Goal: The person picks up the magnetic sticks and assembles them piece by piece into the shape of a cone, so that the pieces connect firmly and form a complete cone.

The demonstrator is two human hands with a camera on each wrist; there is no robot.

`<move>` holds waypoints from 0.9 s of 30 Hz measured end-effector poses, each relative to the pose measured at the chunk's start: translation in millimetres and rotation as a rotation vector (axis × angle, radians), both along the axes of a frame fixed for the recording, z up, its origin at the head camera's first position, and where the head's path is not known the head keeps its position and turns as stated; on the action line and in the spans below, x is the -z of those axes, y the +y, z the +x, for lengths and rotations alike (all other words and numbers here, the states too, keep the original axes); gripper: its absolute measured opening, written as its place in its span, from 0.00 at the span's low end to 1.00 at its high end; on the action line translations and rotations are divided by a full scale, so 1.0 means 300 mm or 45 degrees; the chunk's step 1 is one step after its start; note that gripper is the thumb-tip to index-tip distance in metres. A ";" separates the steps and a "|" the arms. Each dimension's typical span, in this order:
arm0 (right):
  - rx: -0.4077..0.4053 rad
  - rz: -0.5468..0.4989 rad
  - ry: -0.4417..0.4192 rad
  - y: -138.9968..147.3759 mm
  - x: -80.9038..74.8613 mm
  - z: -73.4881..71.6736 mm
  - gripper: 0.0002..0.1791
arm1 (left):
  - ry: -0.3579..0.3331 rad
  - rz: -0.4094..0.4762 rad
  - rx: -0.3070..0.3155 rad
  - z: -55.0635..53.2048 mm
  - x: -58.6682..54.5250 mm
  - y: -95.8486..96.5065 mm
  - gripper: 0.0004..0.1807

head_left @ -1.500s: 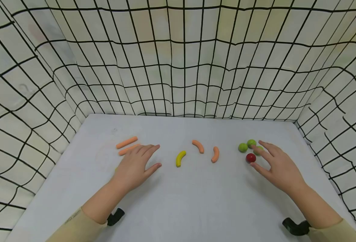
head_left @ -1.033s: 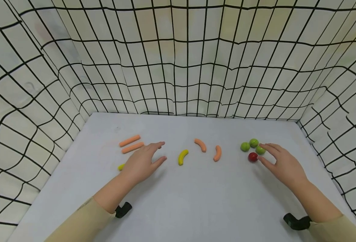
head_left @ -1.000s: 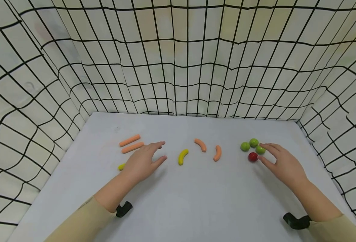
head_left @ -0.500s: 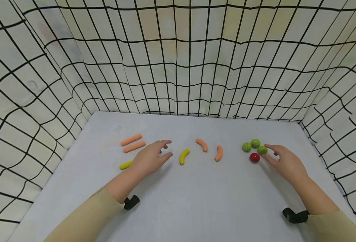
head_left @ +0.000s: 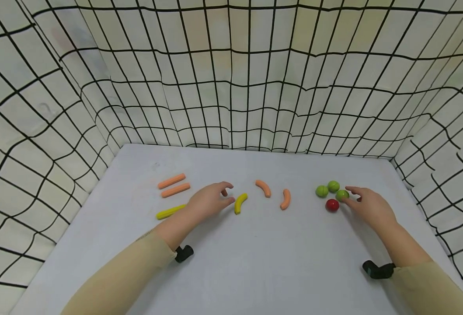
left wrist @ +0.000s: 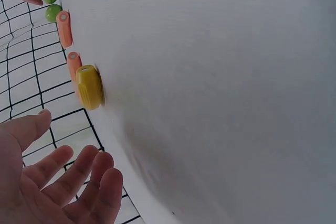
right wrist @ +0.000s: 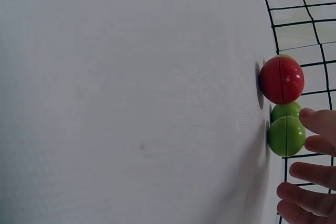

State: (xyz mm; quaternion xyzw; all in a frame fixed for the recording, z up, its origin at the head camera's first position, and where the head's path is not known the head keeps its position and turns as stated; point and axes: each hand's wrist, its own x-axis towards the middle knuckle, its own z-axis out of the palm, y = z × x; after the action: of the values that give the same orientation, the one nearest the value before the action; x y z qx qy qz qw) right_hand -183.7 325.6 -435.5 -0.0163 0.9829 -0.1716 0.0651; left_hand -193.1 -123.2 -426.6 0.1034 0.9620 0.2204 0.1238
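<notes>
My left hand [head_left: 207, 203] hovers just left of a small yellow toy banana [head_left: 240, 204], thumb and fingers spread with nothing between them. In the left wrist view the banana [left wrist: 90, 87] stands beyond the thumb tip. On the right, my right hand [head_left: 373, 210] reaches to the nearest green ball [head_left: 342, 195], thumb and index finger parted at its right side. The right wrist view has the thumb tip overlapping the edge of that green ball [right wrist: 286, 136]. A glossy red ball [head_left: 332, 205] lies just left of it, with two more green balls [head_left: 322, 191] behind.
Two orange sticks [head_left: 175, 190] and a yellow stick [head_left: 170, 212], partly behind the left hand, lie at the left of the white table [head_left: 262, 262]. Two curved orange pieces [head_left: 263, 188] lie mid-table. Black netting [head_left: 239, 87] over white walls encloses the back and sides.
My left hand has moved right toward the banana, uncovering more of the yellow stick. The right hand has shifted from over the balls to the right side of the nearest green ball.
</notes>
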 end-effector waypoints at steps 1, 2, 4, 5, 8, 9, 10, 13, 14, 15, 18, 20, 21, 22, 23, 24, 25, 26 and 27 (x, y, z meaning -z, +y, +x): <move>0.003 0.004 -0.005 0.001 0.001 -0.004 0.35 | -0.017 0.002 0.001 -0.006 0.004 0.006 0.26; 0.003 0.007 -0.008 0.002 0.002 -0.008 0.35 | -0.028 0.003 0.006 -0.011 0.007 0.011 0.26; 0.007 0.011 -0.017 0.002 0.003 -0.014 0.34 | -0.048 0.002 0.013 -0.021 0.011 0.022 0.26; 0.008 0.014 -0.022 0.001 0.002 -0.017 0.34 | -0.058 0.000 0.015 -0.025 0.013 0.027 0.26; 0.014 0.020 -0.040 0.002 0.005 -0.022 0.34 | -0.081 -0.013 0.019 -0.039 0.020 0.044 0.25; 0.015 0.022 -0.044 0.003 0.007 -0.025 0.34 | -0.087 -0.018 0.021 -0.042 0.023 0.050 0.25; 0.017 0.024 -0.049 0.003 0.009 -0.028 0.34 | -0.092 -0.025 0.024 -0.046 0.026 0.055 0.24; 0.019 0.025 -0.060 0.005 0.011 -0.033 0.36 | -0.100 -0.032 0.030 -0.054 0.034 0.070 0.24; 0.020 0.026 -0.061 0.006 0.012 -0.036 0.36 | -0.101 -0.032 0.035 -0.057 0.036 0.074 0.23; 0.021 0.026 -0.064 0.007 0.014 -0.038 0.36 | -0.100 -0.034 0.036 -0.058 0.039 0.078 0.23; 0.022 0.018 -0.070 0.007 0.016 -0.043 0.34 | -0.101 -0.027 0.044 -0.060 0.046 0.086 0.22; 0.026 0.008 -0.076 0.006 0.020 -0.048 0.34 | -0.104 -0.025 0.049 -0.058 0.049 0.090 0.21; 0.027 0.000 -0.081 0.005 0.021 -0.050 0.33 | -0.108 -0.022 0.052 -0.057 0.051 0.093 0.21; 0.027 -0.004 -0.083 0.005 0.022 -0.050 0.33 | -0.110 -0.021 0.055 -0.057 0.051 0.095 0.21; 0.029 -0.008 -0.087 0.006 0.023 -0.051 0.33 | -0.113 -0.020 0.056 -0.057 0.052 0.097 0.21; 0.031 -0.012 -0.089 0.006 0.024 -0.051 0.33 | -0.114 -0.021 0.057 -0.057 0.052 0.100 0.21; 0.033 -0.012 -0.090 0.008 0.024 -0.050 0.33 | -0.118 -0.020 0.057 -0.057 0.052 0.102 0.22; 0.035 -0.014 -0.090 0.010 0.025 -0.049 0.33 | -0.119 -0.021 0.058 -0.058 0.052 0.105 0.22; 0.035 -0.017 -0.094 0.012 0.026 -0.048 0.33 | -0.119 -0.022 0.060 -0.058 0.053 0.108 0.22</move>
State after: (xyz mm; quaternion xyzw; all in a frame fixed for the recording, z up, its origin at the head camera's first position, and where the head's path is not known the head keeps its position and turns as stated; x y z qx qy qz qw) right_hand -198.1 329.2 -443.2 0.0033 0.9788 -0.1795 0.0987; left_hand -210.6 -90.9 -442.5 0.1145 0.9544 0.2135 0.1745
